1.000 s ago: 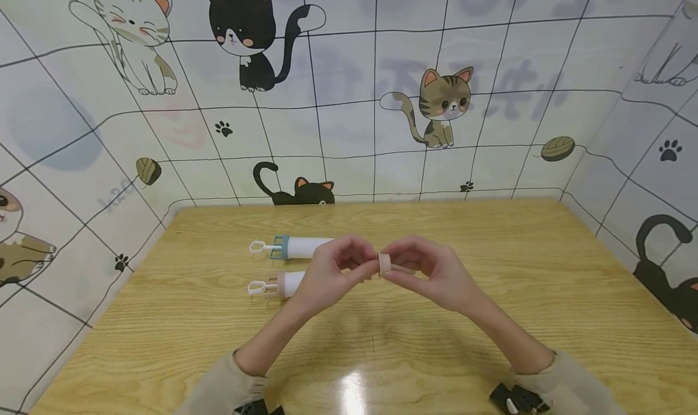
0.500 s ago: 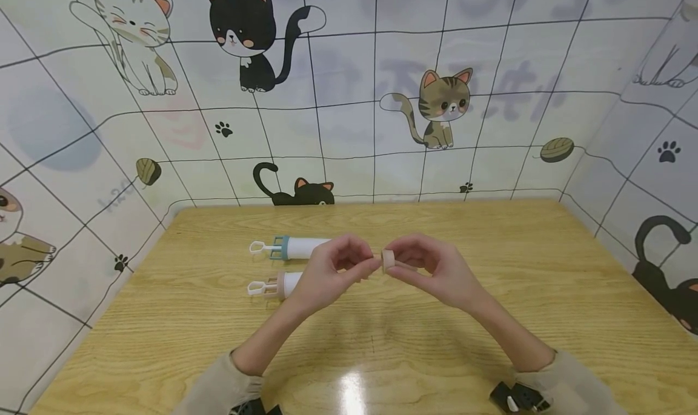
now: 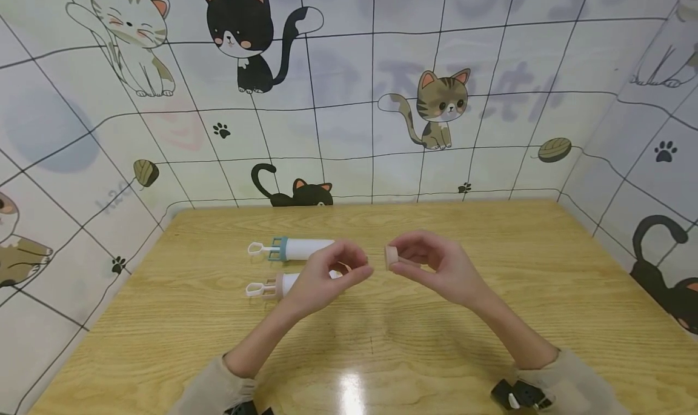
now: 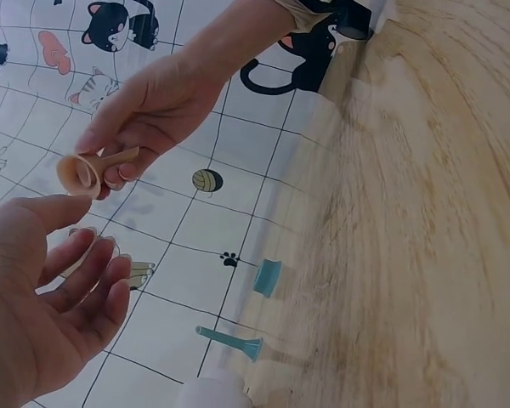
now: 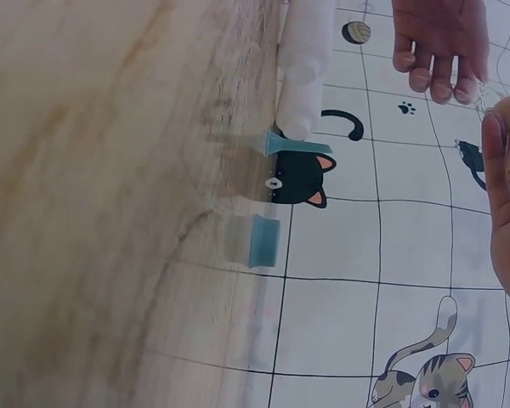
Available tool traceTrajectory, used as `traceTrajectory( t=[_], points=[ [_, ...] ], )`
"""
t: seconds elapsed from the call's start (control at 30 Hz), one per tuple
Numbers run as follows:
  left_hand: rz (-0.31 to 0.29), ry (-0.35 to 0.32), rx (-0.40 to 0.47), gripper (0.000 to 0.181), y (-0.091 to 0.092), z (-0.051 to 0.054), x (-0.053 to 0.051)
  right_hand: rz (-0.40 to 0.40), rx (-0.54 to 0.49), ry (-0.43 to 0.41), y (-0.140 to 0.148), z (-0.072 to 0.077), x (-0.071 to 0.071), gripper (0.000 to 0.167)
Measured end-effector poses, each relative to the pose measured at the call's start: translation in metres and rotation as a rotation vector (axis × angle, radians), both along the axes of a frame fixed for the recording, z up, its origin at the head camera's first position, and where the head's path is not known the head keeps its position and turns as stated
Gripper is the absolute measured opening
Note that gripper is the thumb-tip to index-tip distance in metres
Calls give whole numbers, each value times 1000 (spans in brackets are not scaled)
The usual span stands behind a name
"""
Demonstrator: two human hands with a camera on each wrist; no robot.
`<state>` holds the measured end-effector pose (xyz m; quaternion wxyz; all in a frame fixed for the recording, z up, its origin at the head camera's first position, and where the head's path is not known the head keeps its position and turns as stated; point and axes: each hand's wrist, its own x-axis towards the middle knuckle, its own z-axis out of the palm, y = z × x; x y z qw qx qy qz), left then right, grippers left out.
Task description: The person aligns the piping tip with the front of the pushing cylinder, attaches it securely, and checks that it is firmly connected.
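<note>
Between thumb and fingers, my right hand (image 3: 444, 269) pinches a beige nozzle (image 3: 391, 256) with a wide round end and a thin stem. In the left wrist view the round end of the nozzle (image 4: 78, 176) is turned toward my left hand (image 4: 55, 293). That left hand (image 3: 327, 278) hovers just left of the nozzle, apart from it, its fingers loosely bent and holding nothing. Behind it on the table lie two white tubes with pull-ring plungers, one with a teal collar (image 3: 279, 248) and one with a beige collar (image 3: 280, 286). Their right ends are hidden by the left hand.
The wooden table (image 3: 491, 342) meets a cat-patterned backdrop (image 3: 349, 130) at its back and sides. A teal ring (image 4: 268, 278) and a teal nozzle (image 4: 234, 342) stand on the table in the wrist views; my hands hide them in the head view.
My left hand has let go of the nozzle and drawn away to the left. The right hand has shifted slightly right with the nozzle still in its pinch.
</note>
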<state>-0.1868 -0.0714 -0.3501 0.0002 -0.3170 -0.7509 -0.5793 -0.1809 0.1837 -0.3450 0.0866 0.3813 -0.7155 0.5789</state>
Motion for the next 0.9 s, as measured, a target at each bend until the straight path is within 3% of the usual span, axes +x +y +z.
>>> traceTrajectory(
  t=[0.13,0.3,0.5,0.9],
  points=[
    [3,18,-14,12,-1,-2,-2,-26,29,-24,4,4,1,35],
    [51,39,-96,18,-4,-7,-5,-25,15,-17,6,7,2,35],
    [98,75,-148,22,-21,-18,-9,-15,8,-6,5,8,2,36],
    [137,85,-217,29,-50,-24,-17,-8,9,-7,5,7,0,34]
  ],
)
